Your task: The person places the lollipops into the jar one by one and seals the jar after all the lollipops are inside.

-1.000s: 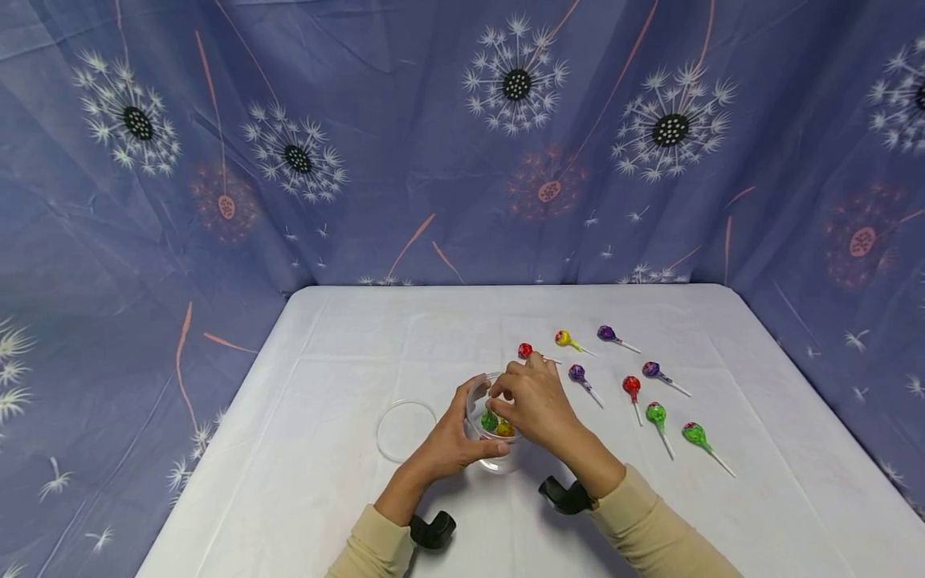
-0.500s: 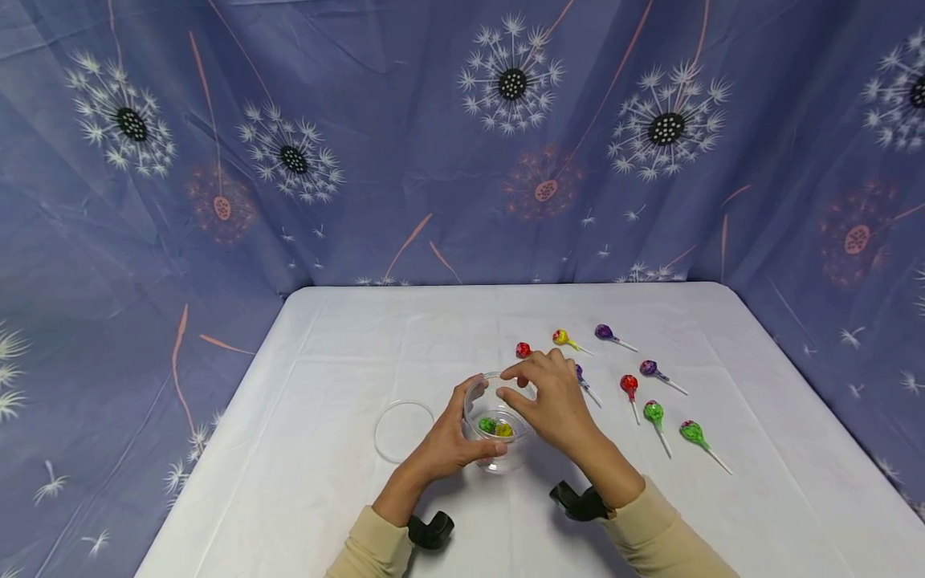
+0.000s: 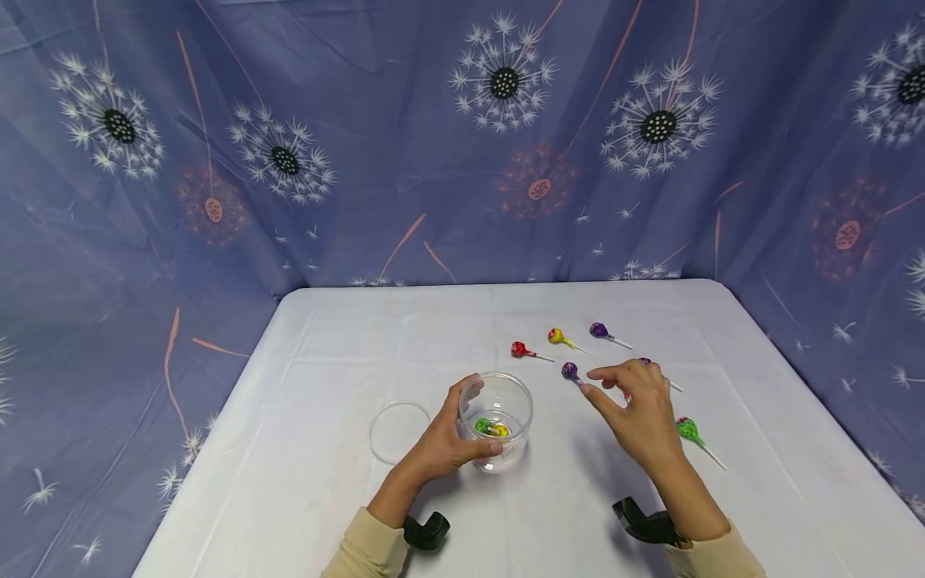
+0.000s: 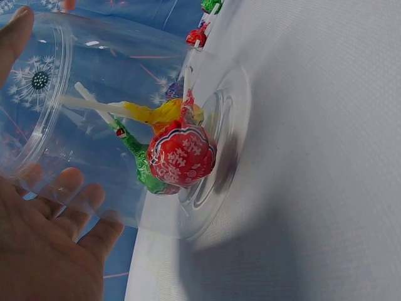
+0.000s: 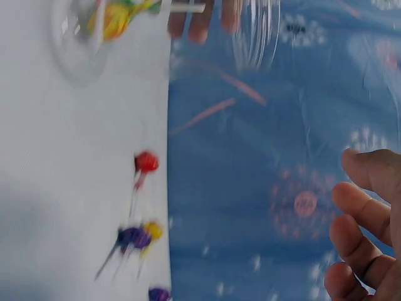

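Observation:
My left hand holds a clear plastic jar by its side, fingers and thumb around it, its mouth uncovered. Inside lie a green lollipop, a yellow lollipop and a red lollipop, best seen in the left wrist view. To the right of the jar, my right hand hovers above the table with thumb and index finger apart and nothing between them. The nearest lollipop to those fingertips is purple. Behind the right hand, other lollipops are partly or wholly hidden.
A red lollipop, a yellow lollipop and another purple lollipop lie farther back. Right of my right hand is a green lollipop. A clear round lid-like ring lies left of the jar on the white-covered table.
My right hand has withdrawn from the jar's mouth and moved right, over the loose lollipops. The left hand still holds the jar in about the same spot.

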### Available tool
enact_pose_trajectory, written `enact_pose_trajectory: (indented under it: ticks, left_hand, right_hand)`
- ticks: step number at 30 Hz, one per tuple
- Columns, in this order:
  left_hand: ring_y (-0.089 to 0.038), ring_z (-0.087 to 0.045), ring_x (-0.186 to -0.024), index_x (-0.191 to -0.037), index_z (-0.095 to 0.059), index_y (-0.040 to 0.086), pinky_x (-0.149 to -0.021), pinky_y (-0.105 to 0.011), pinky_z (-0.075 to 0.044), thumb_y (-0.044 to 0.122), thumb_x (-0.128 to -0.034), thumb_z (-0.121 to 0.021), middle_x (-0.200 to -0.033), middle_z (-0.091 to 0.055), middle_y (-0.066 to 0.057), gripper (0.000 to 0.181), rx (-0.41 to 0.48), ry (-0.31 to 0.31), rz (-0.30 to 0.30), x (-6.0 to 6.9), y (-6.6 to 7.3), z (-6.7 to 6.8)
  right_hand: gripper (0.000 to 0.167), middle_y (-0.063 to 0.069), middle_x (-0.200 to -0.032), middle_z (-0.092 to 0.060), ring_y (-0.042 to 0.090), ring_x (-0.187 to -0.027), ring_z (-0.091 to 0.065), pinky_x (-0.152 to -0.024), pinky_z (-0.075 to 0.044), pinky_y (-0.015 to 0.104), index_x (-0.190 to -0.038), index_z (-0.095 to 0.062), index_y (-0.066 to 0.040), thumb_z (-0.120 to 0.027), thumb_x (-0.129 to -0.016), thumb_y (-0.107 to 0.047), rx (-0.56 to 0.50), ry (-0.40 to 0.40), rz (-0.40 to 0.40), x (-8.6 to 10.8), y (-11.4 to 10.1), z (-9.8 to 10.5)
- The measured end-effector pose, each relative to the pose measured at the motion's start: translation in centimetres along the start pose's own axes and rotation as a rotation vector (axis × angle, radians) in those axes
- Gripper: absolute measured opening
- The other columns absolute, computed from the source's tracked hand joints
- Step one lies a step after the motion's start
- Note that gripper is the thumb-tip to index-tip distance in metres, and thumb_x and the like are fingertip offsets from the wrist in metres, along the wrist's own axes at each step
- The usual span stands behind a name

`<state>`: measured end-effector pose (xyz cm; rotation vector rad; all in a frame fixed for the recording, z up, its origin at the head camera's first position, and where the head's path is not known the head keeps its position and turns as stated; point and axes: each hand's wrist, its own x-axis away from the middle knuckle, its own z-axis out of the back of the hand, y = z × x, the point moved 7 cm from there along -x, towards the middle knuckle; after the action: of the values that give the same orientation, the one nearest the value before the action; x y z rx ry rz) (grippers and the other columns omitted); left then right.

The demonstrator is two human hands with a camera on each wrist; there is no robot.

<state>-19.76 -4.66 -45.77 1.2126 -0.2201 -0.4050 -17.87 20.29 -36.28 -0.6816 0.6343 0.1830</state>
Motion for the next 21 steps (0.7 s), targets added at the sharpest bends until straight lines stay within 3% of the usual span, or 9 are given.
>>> enact_pose_trajectory:
  ticks: [14,18,21]
  left_hand:
    - [-0.021,-0.028,-0.142,-0.146,-0.021,0.033,-0.113,-0.052,-0.022,0.033,-0.0713,-0.082,-0.153,-0.03,-0.004,0.096,0.02,-0.005,0.0,0.0,0.0,-0.1]
    - [-0.021,-0.028,-0.142,-0.146,-0.021,0.033,-0.113,-0.052,-0.022,0.033,-0.0713,-0.082,-0.153,-0.031,0.0,0.097,0.021,-0.005,0.003,0.0,0.0,-0.1]
    - [-0.02,-0.028,-0.142,-0.146,-0.02,0.033,-0.113,-0.051,-0.022,0.034,-0.0713,-0.082,-0.152,-0.032,0.004,0.097,0.02,-0.006,0.006,0.0,0.0,-0.1]
  right_hand:
    - [0.021,0.009,-0.082,-0.057,-0.002,-0.079,-0.03,-0.071,-0.021,0.029,-0.095,-0.071,-0.006,-0.076,-0.076,-0.009,0.12,0.047,-0.279,2.9,7.4,4.2]
    - [0.021,0.012,-0.084,-0.059,-0.003,-0.078,-0.029,-0.072,-0.021,0.03,-0.097,-0.071,-0.004,-0.075,-0.077,-0.01,0.168,0.054,-0.341,3.8,9.7,5.4]
    - [0.024,0.016,-0.088,-0.061,0.004,-0.08,-0.034,-0.073,-0.022,0.035,-0.1,-0.07,-0.003,-0.075,-0.078,-0.013,0.196,0.032,-0.383,4.7,11.4,6.1]
